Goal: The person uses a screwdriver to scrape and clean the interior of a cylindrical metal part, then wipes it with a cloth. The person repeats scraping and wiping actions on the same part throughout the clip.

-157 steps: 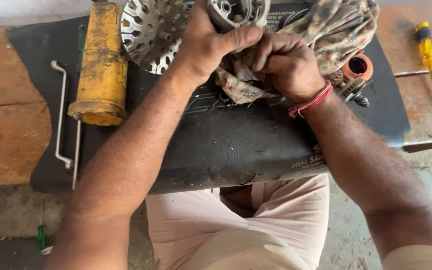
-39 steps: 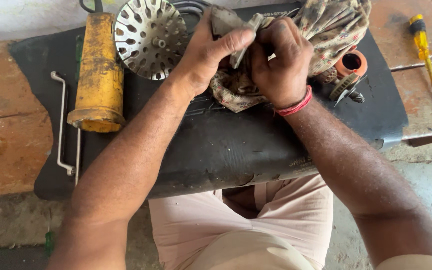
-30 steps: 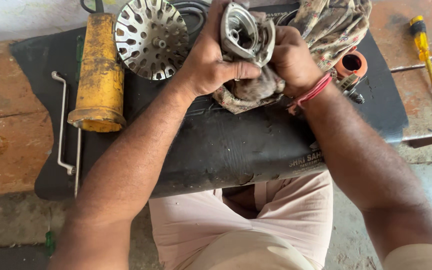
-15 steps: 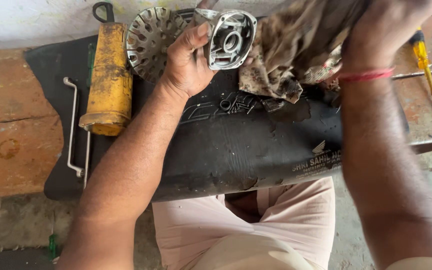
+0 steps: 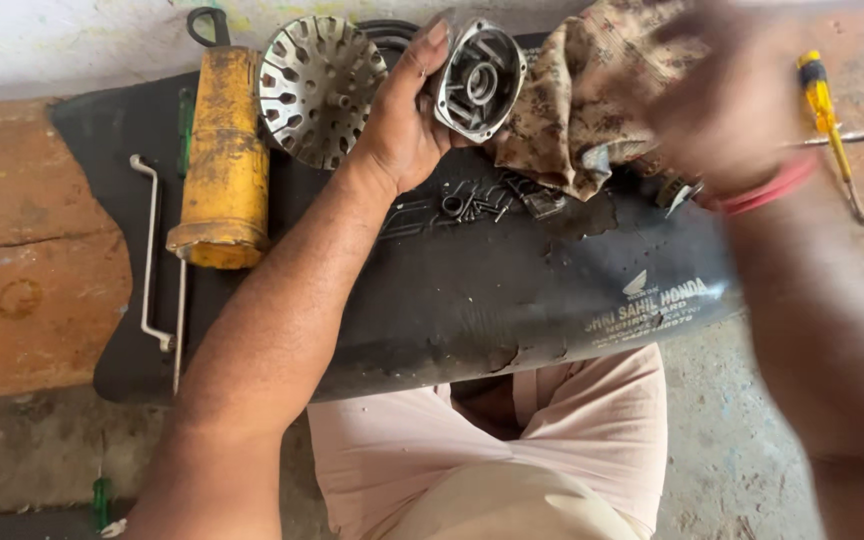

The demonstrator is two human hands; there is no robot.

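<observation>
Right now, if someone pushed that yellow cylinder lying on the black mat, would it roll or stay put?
The yellow cylinder lies on its side and is round, so it would probably roll sideways. It looks like worn metal, likely heavy and stiff. The soft black mat may slow it.

From my feed the scene is evenly lit by soft daylight, bright and without hard shadows. My right hand point(image 5: 727, 110) at two o'clock is smeared with motion blur, as is the forearm below it. My left hand point(image 5: 407, 120) and the metal housing point(image 5: 479, 80) at twelve o'clock stay sharp. The black mat point(image 5: 512, 290) shows mild sheen at centre.
</observation>
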